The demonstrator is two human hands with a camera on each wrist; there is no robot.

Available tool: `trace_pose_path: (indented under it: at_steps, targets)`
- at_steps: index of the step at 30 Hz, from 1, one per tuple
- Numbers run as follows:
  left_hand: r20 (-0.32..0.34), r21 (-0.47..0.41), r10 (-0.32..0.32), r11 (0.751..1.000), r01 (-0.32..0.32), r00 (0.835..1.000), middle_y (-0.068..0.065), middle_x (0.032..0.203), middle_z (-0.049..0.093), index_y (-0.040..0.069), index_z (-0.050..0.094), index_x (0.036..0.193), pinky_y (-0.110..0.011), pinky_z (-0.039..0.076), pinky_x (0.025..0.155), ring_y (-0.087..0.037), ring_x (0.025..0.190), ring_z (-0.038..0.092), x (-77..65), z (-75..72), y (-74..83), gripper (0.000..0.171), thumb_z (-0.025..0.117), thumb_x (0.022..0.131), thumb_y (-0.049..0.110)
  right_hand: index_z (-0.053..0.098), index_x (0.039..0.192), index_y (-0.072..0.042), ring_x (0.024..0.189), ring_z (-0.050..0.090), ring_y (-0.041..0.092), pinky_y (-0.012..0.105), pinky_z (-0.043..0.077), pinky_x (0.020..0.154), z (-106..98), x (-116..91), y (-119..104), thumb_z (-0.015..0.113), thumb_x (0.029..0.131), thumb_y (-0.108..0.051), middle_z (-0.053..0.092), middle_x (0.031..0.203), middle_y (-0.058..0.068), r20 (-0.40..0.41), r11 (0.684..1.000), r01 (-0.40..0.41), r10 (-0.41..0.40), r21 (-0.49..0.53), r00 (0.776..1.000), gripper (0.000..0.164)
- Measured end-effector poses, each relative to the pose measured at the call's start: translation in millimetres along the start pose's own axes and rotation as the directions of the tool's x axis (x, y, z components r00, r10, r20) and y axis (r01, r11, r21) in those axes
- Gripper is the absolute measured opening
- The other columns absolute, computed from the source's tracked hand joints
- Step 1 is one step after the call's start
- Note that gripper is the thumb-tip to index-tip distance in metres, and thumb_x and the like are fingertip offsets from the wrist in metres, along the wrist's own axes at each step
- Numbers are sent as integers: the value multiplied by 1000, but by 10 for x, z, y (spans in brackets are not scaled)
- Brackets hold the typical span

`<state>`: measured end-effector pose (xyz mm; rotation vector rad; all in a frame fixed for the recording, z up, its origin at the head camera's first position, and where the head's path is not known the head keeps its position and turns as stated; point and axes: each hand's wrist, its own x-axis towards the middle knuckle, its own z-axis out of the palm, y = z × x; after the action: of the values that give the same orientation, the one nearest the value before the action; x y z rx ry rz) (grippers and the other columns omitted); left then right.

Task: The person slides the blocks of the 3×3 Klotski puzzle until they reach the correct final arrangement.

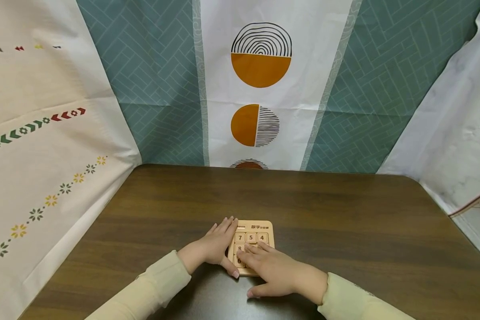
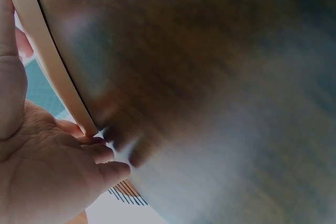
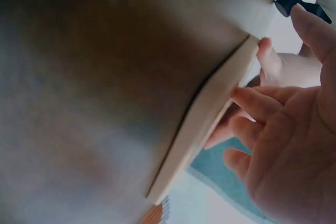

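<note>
A light wooden number slide puzzle (image 1: 256, 226) lies flat on the dark table, with numbered square tiles in a frame. The tiles 7, 5 and 4 show in its top row, with 8 and 6 below at the left. My left hand (image 1: 218, 244) rests along the board's left side, fingers extended near the far corner and thumb by the near corner. Over the lower right tiles lies my right hand (image 1: 278, 271), its extended fingertips touching the tiles and its thumb spread off the near edge. It hides several tiles. Both wrist views show the board's pale side edge (image 2: 58, 72) (image 3: 205, 119).
The brown wooden table (image 1: 344, 213) extends around the board on all sides. Behind it hangs a green and white patterned cloth (image 1: 160, 80). A cream cloth with flower motifs (image 1: 44, 178) borders the left, and a pale cloth (image 1: 456, 133) the right.
</note>
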<state>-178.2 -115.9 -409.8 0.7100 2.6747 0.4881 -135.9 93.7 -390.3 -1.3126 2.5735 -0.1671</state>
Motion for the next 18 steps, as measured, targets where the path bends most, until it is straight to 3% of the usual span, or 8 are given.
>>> trace_pose_path:
  at_steps: [5,13,18]
  targets:
    - [4,-4,-3,1000,3,1000,-24,157,11,-5,12,150,-53,14,115,-37,146,9,5,6,-8,135,86,55,55,36,147,-11,143,27,20,44,19,116,-50,-32,8,60,86,-54,35,152,8,31,999,-33,32,34,999,78]
    - [9,-6,-12,1000,13,1000,-24,157,10,-4,12,150,-53,14,116,-36,146,9,-18,-26,-14,134,86,56,55,35,147,-11,142,29,23,47,21,115,28,104,48,61,86,-51,38,151,3,-29,1000,21,-20,17,999,78]
    - [14,-8,-1,1000,1,1000,-24,157,10,-5,11,150,-53,14,116,-36,146,8,-18,-31,1,133,85,57,55,35,148,-10,143,28,23,46,20,116,-13,132,51,59,87,-52,37,151,2,11,1000,-1,1,26,1000,77]
